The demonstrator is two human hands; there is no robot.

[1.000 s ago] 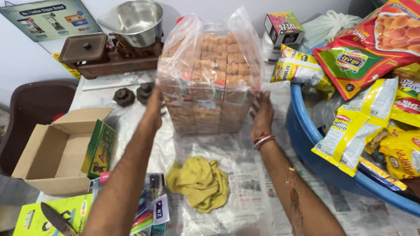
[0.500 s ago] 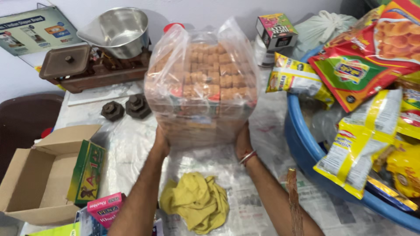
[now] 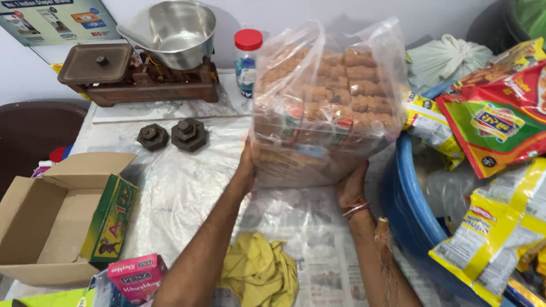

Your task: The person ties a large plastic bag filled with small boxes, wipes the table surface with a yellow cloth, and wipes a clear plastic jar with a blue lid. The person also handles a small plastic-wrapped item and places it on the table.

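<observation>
1. On the bench (image 3: 187,187), covered with clear plastic over newspaper, stood a big clear bag of biscuit packs (image 3: 327,102).
2. Left hand (image 3: 248,165) pressed flat on the bag's left side and right hand (image 3: 352,185) cupped its lower right corner, probably because the load looked heavy and floppy.
3. Inside, the packs were stacked in neat brown rows under crinkly, shiny plastic.
4. Nearby sat two dark metal weights (image 3: 173,135), a balance scale with a shiny steel pan (image 3: 170,31), a soft yellow cloth (image 3: 261,270) and a blue tub (image 3: 409,216).
</observation>
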